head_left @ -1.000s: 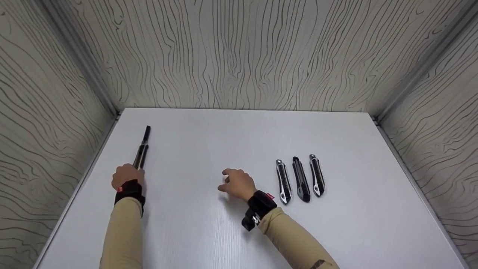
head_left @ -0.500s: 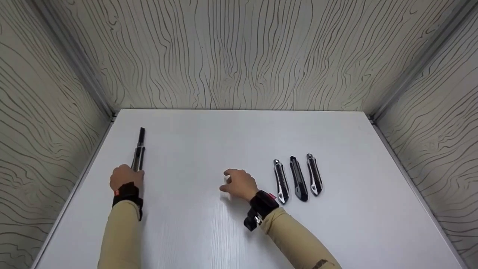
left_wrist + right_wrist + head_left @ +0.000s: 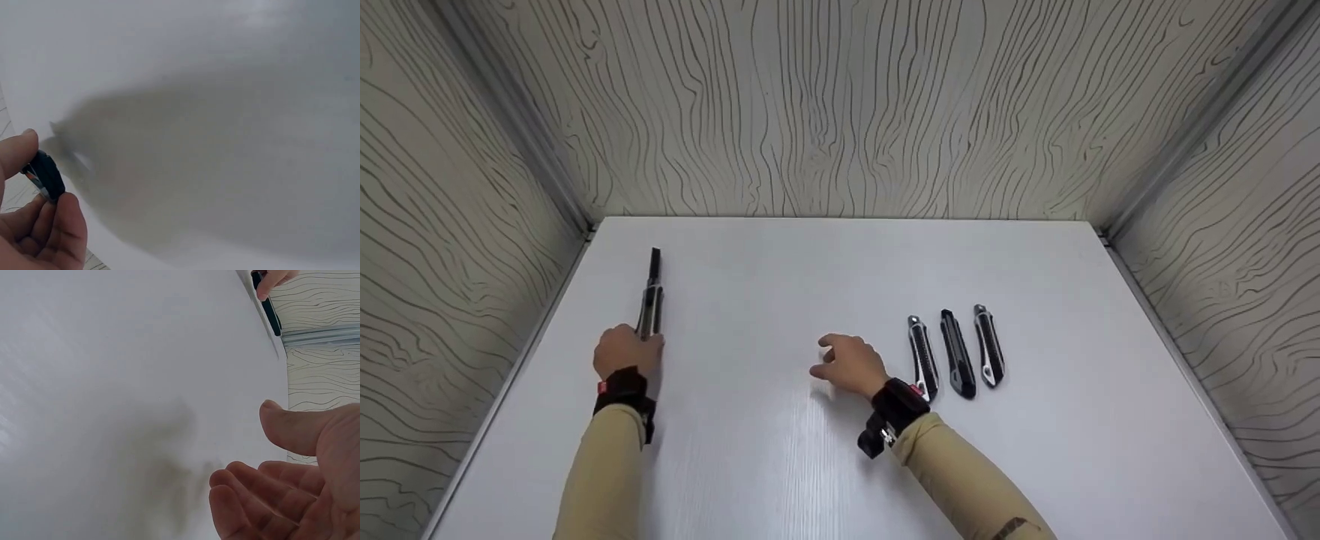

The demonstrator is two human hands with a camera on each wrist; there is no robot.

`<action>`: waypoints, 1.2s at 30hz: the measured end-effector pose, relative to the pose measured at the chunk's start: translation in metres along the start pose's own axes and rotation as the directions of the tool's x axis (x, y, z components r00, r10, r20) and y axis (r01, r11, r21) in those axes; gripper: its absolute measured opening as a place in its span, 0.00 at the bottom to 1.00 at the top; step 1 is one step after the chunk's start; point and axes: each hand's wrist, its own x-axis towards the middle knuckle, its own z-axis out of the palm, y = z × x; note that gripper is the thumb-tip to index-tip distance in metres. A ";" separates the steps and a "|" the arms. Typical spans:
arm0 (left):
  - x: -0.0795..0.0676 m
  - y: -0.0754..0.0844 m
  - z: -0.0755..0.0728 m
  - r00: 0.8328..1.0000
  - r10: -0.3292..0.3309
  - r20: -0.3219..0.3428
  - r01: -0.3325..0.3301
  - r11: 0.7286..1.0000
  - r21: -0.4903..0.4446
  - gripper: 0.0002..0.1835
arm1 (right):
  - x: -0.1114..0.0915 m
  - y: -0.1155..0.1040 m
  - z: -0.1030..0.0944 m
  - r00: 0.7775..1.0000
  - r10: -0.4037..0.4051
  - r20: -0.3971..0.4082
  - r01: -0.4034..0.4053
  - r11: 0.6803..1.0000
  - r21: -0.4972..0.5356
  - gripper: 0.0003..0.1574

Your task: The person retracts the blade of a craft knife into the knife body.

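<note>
On the left side of the table, my left hand (image 3: 624,352) grips the rear of a utility knife (image 3: 651,309), whose dark blade (image 3: 655,266) sticks out toward the far edge. The left wrist view shows the dark handle (image 3: 47,174) end-on between thumb and fingers, above the surface with a shadow beneath. My right hand (image 3: 851,365) hovers near the middle with nothing in it, its fingers loosely bent and the thumb apart. To its right lie three more utility knives: a silver-black one (image 3: 922,352), a dark grey one (image 3: 958,356) and another silver-black one (image 3: 989,346).
The white table (image 3: 780,277) is bounded at the back by a wood-grain panel (image 3: 825,112) and on both sides by similar panels. Grey metal posts (image 3: 510,112) stand at the rear corners. Each wrist wears a black camera strap (image 3: 901,405).
My left hand has shifted slightly right, and the knife now points more directly toward the far edge. The head view has drifted a little. My right hand keeps its pose; the three knives stay put.
</note>
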 end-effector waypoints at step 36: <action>-0.103 0.159 0.066 0.941 0.337 0.039 -0.318 0.917 -0.242 0.21 | 0.003 0.037 -0.031 0.989 0.044 -0.143 -0.002 0.960 0.280 0.31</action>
